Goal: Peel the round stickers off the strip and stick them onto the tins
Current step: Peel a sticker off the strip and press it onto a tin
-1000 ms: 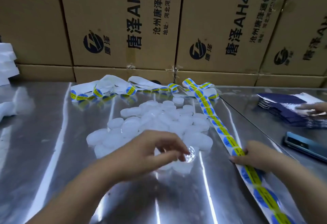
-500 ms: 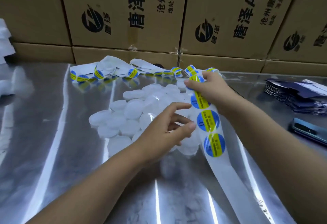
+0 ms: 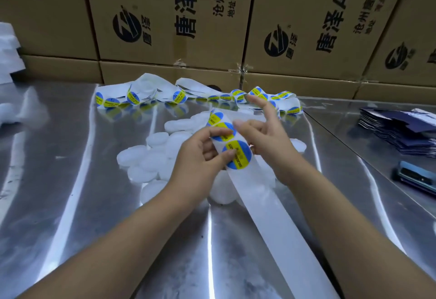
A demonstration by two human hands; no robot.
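Pinching edge of sticker (image 3: 238,156) with left hand (image 3: 200,154), gripping strip (image 3: 271,216) in right hand (image 3: 266,140) above tins (image 3: 141,159); could crease if yanked.

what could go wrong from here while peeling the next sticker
1. The left hand and right hand both pinch the strip close to the lowest sticker. It may crease or fold onto itself as it lifts.
2. The strip's bare end crosses the pile of tins, so a tug could knock some away.
3. The rest of the strip sits in a loose tangle by the boxes and may snag when pulled.
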